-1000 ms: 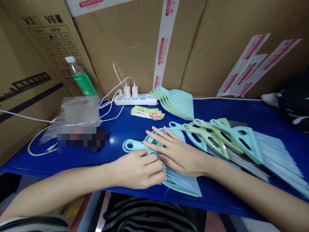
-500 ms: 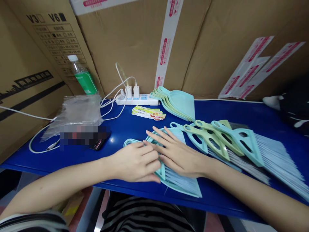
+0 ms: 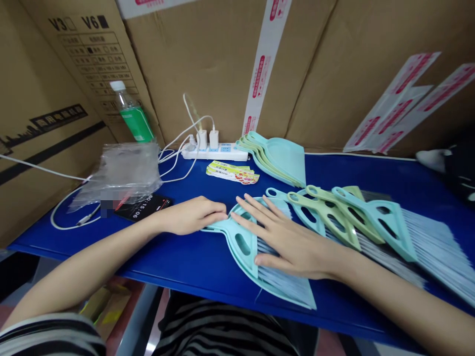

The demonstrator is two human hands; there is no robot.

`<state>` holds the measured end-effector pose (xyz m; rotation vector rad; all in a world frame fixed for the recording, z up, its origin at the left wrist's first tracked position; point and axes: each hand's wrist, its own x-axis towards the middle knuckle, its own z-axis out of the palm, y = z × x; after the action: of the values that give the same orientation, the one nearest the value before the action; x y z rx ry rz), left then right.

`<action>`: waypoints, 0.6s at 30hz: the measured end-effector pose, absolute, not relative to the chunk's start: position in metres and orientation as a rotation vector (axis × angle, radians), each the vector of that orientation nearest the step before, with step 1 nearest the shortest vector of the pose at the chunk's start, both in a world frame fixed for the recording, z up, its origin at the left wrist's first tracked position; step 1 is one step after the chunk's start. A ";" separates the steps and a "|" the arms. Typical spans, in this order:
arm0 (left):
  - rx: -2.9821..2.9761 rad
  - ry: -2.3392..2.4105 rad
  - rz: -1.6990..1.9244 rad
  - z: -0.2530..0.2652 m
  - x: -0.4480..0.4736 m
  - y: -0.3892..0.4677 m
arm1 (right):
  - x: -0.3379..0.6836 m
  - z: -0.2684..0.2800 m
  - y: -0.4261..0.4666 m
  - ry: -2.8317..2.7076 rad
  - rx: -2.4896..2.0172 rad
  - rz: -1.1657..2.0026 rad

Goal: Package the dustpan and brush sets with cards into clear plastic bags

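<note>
A turquoise hand brush [image 3: 232, 231] lies in a matching dustpan [image 3: 310, 302] near the table's front edge, its pale blue bristles pointing right. My left hand [image 3: 193, 215] is closed around the handle end, where the brush and dustpan handles overlap; the fingers hide most of the grip. My right hand [image 3: 293, 244] rests flat across the brush head and bristles, fingers spread, covering part of the pan. Just right of it lie several more brushes, among them a green brush [image 3: 336, 223] and a turquoise brush [image 3: 397, 228].
Nested dustpans [image 3: 285, 153] stand at the back beside a white power strip [image 3: 218, 151] with chargers. Printed label strips [image 3: 232, 172] lie in front. On the left are clear plastic bags [image 3: 129, 165], a phone [image 3: 143, 207] and a bottle [image 3: 135, 121]. Cardboard [image 3: 208, 59] walls the back.
My left hand has moved left and back, from over the brush head to the handle end, uncovering the brush head. My right hand stays spread on the brush. The view has shifted slightly.
</note>
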<state>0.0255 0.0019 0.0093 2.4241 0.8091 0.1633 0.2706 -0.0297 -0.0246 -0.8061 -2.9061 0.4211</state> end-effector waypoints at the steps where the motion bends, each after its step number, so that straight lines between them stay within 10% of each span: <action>1: 2.358 0.805 0.180 0.007 0.026 0.003 | 0.270 -0.024 -0.030 -2.916 -0.804 0.413; 18: 1.510 0.628 0.099 -0.011 0.022 0.018 | 0.268 -0.028 -0.027 -2.917 -0.716 0.433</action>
<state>0.0216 0.0175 -0.0112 1.5097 0.6283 0.0989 0.2683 -0.0269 -0.0278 -0.7165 -2.9171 0.4326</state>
